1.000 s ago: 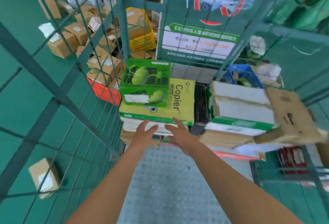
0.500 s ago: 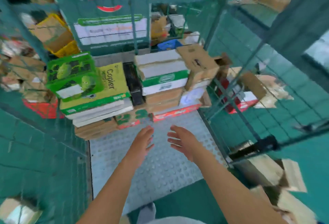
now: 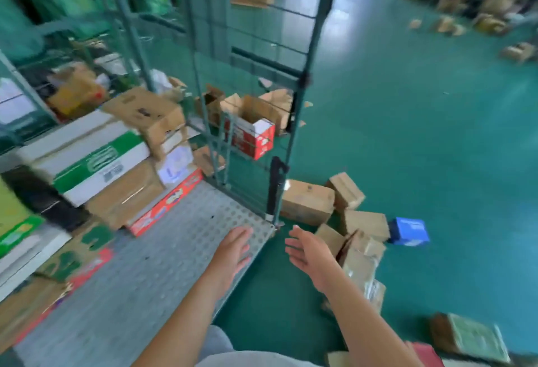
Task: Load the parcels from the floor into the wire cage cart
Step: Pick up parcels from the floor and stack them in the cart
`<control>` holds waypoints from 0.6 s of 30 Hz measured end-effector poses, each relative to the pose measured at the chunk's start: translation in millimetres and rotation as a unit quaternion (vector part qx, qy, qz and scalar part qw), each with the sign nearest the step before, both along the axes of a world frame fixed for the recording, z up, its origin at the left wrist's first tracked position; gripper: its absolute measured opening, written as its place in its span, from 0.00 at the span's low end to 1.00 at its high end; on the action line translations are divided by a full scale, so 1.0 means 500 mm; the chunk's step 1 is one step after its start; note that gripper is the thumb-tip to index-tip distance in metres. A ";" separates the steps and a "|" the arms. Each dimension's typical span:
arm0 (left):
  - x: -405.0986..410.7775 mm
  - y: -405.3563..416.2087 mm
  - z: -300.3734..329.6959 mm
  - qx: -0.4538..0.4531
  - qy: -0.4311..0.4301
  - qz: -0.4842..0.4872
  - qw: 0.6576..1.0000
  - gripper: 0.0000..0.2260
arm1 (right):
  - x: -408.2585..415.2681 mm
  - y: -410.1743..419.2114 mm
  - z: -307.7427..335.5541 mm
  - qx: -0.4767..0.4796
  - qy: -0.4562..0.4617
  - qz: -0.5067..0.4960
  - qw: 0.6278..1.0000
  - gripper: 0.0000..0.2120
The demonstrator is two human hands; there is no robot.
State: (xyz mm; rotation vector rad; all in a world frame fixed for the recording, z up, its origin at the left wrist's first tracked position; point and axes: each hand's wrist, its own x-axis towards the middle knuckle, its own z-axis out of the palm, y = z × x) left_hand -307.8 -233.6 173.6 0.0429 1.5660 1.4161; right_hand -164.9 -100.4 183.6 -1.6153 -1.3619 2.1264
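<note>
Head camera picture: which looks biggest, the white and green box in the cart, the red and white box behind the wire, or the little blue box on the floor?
1. White and green box: largest, though it is nearer the camera.
2. Red and white box.
3. Blue box: smallest.

Green floor [image 3: 422,139] carrying a huddle of brown parcels [image 3: 308,202] and one blue box [image 3: 409,231] just beside the wire cage cart [image 3: 279,180], whose perforated deck [image 3: 163,267] bears flat boxes [image 3: 96,162] stacked at the back.
</note>
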 end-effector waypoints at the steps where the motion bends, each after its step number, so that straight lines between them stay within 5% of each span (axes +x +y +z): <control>1: 0.018 0.025 0.002 -0.001 0.012 -0.030 0.999 0.05 | 0.030 0.015 0.000 0.003 0.000 -0.026 1.000 0.14; 11: 0.096 0.251 0.004 -0.004 0.046 -0.218 0.975 0.16 | 0.174 0.125 -0.019 -0.028 0.006 -0.187 0.982 0.15; 18: 0.040 0.451 -0.051 -0.022 0.012 -0.239 0.971 0.06 | 0.177 0.272 -0.051 -0.065 -0.002 -0.287 0.956 0.13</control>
